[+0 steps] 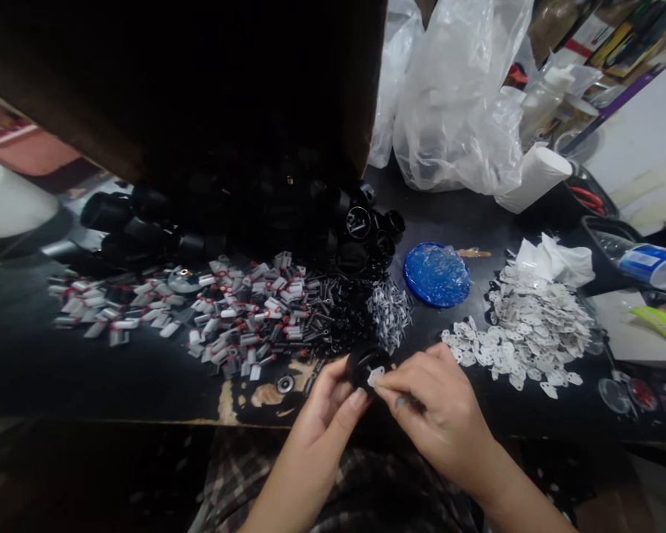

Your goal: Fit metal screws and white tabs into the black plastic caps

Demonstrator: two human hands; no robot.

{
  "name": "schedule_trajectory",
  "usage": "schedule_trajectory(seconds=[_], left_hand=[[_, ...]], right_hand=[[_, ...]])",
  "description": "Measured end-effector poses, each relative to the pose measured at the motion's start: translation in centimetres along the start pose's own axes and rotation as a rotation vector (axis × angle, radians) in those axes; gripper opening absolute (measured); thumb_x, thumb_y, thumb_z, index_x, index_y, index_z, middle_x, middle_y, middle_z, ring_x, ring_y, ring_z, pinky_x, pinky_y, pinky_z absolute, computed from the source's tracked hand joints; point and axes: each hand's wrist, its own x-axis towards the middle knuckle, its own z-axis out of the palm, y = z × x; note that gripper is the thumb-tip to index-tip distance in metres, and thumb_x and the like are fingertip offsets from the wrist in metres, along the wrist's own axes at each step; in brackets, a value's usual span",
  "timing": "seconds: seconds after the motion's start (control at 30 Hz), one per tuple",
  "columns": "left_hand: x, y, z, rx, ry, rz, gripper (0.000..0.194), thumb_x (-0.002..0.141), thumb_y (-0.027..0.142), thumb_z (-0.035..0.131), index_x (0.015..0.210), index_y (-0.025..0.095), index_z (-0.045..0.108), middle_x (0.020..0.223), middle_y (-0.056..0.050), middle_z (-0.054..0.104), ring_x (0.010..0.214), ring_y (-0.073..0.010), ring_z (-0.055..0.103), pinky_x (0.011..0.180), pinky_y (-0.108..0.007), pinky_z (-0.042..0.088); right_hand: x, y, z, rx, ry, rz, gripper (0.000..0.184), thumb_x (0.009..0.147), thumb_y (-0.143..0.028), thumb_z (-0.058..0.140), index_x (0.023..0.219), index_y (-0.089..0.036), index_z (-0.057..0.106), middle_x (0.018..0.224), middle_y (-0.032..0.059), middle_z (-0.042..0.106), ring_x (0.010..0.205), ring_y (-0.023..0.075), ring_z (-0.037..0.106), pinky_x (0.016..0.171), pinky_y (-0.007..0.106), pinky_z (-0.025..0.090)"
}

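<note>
My left hand (pixel 328 409) is closed around a black round plastic housing (pixel 360 364), its hollow side tilted up toward me. At the opening of the housing, a small flat white plate (pixel 376 375) is pinched between the thumb and fingertips of my right hand (pixel 436 400). A thin greyish thing also shows under the fingers of that hand; its kind is hidden. Just beyond the hands lie a pile of small grey-white parts (pixel 389 314) and dark springs (pixel 311 337). To the right is a heap of similar white plates (pixel 538 326).
Grey and white parts with red bands (pixel 249 311) spread over the black table (pixel 160 392). More black housings (pixel 358 222) spill from a large dark box (pixel 200 89). A blue lid smeared with clear grease (pixel 437 274), plastic bags (pixel 460 96) and a bottle (pixel 652 263) stand right.
</note>
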Motion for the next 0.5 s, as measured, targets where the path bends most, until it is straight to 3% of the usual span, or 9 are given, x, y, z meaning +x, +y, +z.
schedule_trajectory(seconds=[0.1, 0.3, 0.5], left_hand=[[-0.1, 0.0, 0.0, -0.015, -0.016, -0.007, 0.029, 0.090, 0.031, 0.060, 0.117, 0.042, 0.060, 0.100, 0.009, 0.069, 0.106, -0.0116, 0.061, 0.099, -0.025, 0.045], [-0.2, 0.1, 0.5, 0.012, -0.029, 0.019, 0.029, 0.090, 0.031, 0.060, 0.117, 0.041, 0.060, 0.109, 0.008, 0.069, 0.107, -0.0117, 0.060, 0.097, -0.023, 0.044], [-0.4, 0.9, 1.4, 0.003, -0.020, 0.054, 0.023, 0.084, 0.029, 0.068, 0.107, 0.030, 0.065, 0.096, 0.002, 0.071, 0.095, -0.0128, 0.063, 0.086, -0.020, 0.047]], right_hand=[[-0.2, -0.1, -0.1, 0.016, 0.022, 0.001, 0.016, 0.083, -0.004, 0.060, 0.090, -0.018, 0.065, 0.078, 0.0000, 0.067, 0.068, 0.0132, 0.056, 0.071, 0.032, 0.032], [0.1, -0.3, -0.1, 0.010, 0.003, 0.010, 0.017, 0.083, -0.004, 0.059, 0.090, -0.017, 0.066, 0.075, -0.0002, 0.066, 0.067, 0.0135, 0.055, 0.069, 0.033, 0.030], [0.0, -0.5, -0.1, -0.012, -0.018, 0.006, 0.013, 0.085, -0.006, 0.057, 0.086, -0.016, 0.065, 0.072, 0.0002, 0.064, 0.065, 0.0131, 0.053, 0.069, 0.032, 0.029]])
